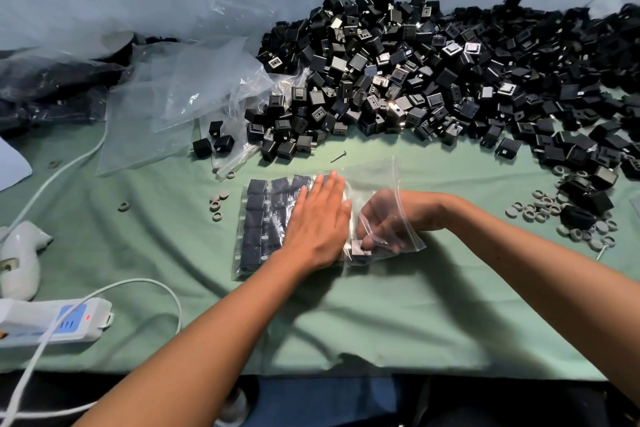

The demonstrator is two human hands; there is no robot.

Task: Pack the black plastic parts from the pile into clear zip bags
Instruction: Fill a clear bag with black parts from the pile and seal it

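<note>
A big pile of black plastic parts (433, 80) covers the far right half of the green cloth. A clear zip bag (258, 222) lies flat in the middle, packed with rows of black parts. My left hand (317, 222) presses flat on top of it, fingers straight. My right hand (384, 218) reaches inside the bag's open end, under the clear film, and its fingers pinch a black part (360, 251) at the near edge of the rows.
Empty clear bags (187, 94) lie crumpled at the far left. Grey rubber rings (550, 211) are scattered at the right and a few (216, 203) left of the bag. A white power strip (52, 322) with cables and a white tool (20, 253) sit at the near left. A screw (338, 156) lies loose.
</note>
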